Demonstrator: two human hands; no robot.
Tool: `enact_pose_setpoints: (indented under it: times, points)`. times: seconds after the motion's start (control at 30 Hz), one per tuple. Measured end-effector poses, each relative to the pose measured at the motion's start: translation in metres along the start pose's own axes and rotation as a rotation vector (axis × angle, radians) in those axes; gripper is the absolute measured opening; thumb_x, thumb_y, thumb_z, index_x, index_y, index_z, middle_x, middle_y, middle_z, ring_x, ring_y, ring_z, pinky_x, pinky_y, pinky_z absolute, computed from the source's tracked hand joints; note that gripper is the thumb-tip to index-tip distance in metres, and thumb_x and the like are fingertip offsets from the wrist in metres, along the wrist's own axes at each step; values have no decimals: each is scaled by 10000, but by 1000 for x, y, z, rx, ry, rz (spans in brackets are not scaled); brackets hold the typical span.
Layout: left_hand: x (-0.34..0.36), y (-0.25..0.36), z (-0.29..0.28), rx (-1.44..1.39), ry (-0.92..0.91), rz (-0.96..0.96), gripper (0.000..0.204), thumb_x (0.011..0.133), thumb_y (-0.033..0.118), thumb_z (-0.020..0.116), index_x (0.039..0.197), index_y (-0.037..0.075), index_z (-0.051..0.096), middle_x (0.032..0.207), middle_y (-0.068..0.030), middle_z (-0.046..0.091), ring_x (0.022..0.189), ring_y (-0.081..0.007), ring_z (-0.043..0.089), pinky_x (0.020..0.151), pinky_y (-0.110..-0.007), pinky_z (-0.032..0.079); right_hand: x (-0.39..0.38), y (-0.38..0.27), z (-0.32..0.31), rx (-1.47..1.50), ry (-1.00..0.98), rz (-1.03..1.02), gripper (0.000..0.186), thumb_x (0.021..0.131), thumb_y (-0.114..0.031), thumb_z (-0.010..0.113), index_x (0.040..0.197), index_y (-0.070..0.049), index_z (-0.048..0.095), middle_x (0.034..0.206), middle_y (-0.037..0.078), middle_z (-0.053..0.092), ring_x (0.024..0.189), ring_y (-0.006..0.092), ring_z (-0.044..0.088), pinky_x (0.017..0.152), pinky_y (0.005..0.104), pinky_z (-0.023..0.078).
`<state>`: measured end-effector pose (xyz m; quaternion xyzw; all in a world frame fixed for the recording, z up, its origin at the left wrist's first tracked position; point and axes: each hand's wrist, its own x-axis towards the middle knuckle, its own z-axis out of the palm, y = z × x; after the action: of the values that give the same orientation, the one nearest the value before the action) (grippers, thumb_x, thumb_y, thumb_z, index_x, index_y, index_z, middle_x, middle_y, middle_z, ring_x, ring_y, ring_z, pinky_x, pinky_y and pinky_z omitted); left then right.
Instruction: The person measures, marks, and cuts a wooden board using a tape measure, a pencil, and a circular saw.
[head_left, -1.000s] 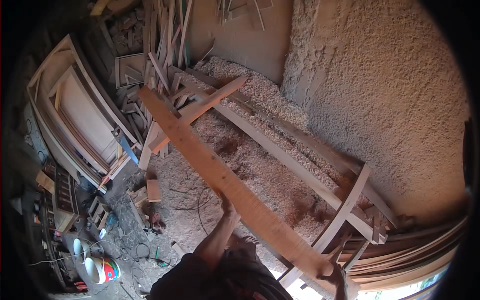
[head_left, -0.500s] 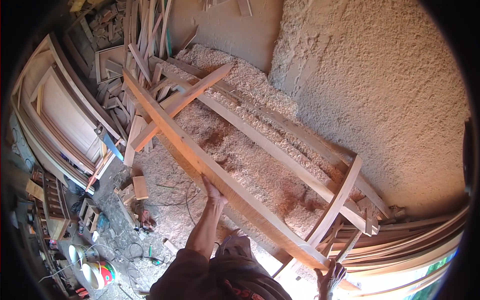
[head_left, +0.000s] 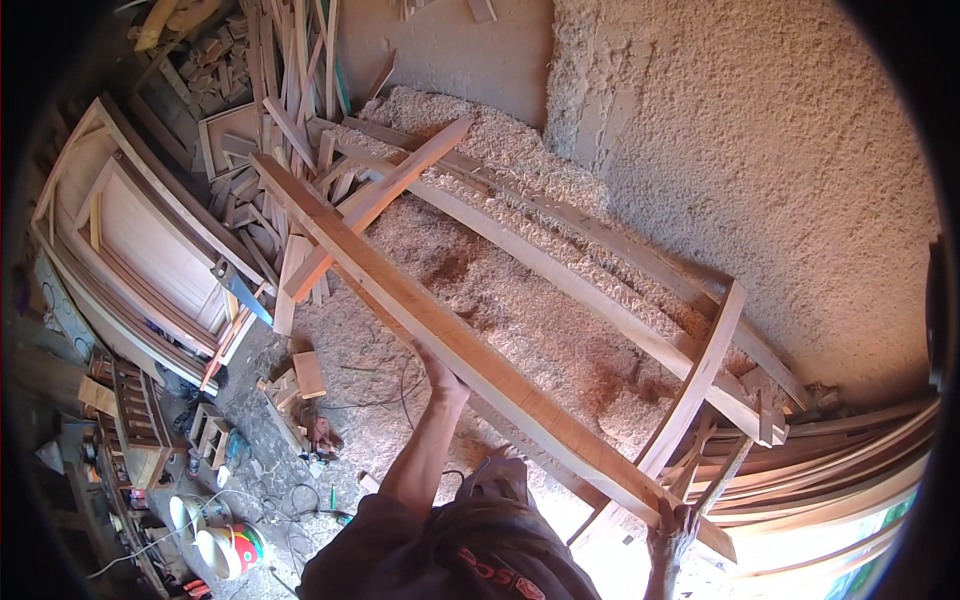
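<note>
A long, squared wooden beam [head_left: 465, 350] slants from upper left to lower right in front of me, lying across two wooden crosspieces. My left hand [head_left: 440, 375] grips its near edge around the middle, with some fingers hidden by the wood. Close to the beam's right end, my right hand [head_left: 676, 522] is closed around the near edge. The left crosspiece [head_left: 420, 165] passes under the beam near its far end. Beside my right hand, the right crosspiece [head_left: 700, 375] meets the beam.
Another long timber [head_left: 560, 275] lies beyond, amid heaped wood shavings [head_left: 450, 255]. Curved boards [head_left: 840, 470] are stacked at right. To the left stand door-like panels [head_left: 150, 250], a handsaw [head_left: 245, 295], offcuts [head_left: 310, 375] and paint buckets [head_left: 230, 550]. Cables trail over the floor.
The beam has rolled, so a broad brown face is now up and a pale narrow side faces me. My right hand's fingers have closed on it. The view has shifted slightly.
</note>
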<state>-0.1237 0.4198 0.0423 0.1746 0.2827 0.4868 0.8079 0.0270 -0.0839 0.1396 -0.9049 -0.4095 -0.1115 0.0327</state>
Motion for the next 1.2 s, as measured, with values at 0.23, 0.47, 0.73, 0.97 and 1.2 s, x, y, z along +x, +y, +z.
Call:
enact_pose_setpoints:
  times: [0.23, 0.47, 0.73, 0.97, 1.2]
  points:
    - [-19, -26, -28, 242, 245, -194, 983, 830, 776, 627, 1521, 126, 368, 1489, -106, 480, 1361, -331, 466, 1113, -564, 424, -28, -19, 8, -32, -17, 54, 528, 726, -249, 823, 1227, -158, 681, 926, 103, 550, 887, 334, 553, 784, 476, 427]
    - [-12, -19, -71, 57, 127, -373, 1037, 871, 898, 290, 1595, 156, 290, 1593, -137, 396, 1443, -413, 382, 1192, -634, 282, -50, 3, 17, 308, -230, 312, 479, 883, -428, 735, 1275, -157, 687, 1201, 82, 636, 1164, 281, 569, 959, 452, 419]
    - [-40, -32, -10, 169, 318, -321, 909, 943, 781, 330, 1570, 124, 363, 1606, -151, 377, 1478, -413, 325, 1220, -608, 220, -145, 98, 36, 187, 153, 1138, 467, 924, -318, 690, 1343, -122, 626, 1307, 156, 590, 1196, 371, 562, 995, 473, 469]
    - [-26, -35, -17, 245, 310, -313, 850, 954, 699, 387, 1558, 102, 372, 1589, -175, 387, 1471, -411, 334, 1214, -595, 236, -155, 182, 92, 329, -4, 1404, 630, 1009, -573, 443, 1124, -8, 695, 1092, 297, 677, 1052, 475, 639, 933, 517, 488]
    - [3, -20, -28, 373, 291, -300, 794, 966, 617, 443, 1546, 79, 380, 1571, -199, 398, 1464, -410, 343, 1208, -582, 252, -133, 178, 102, 265, 139, 1499, 731, 1012, -647, 314, 958, -39, 715, 1010, 287, 702, 1016, 476, 662, 894, 559, 482]
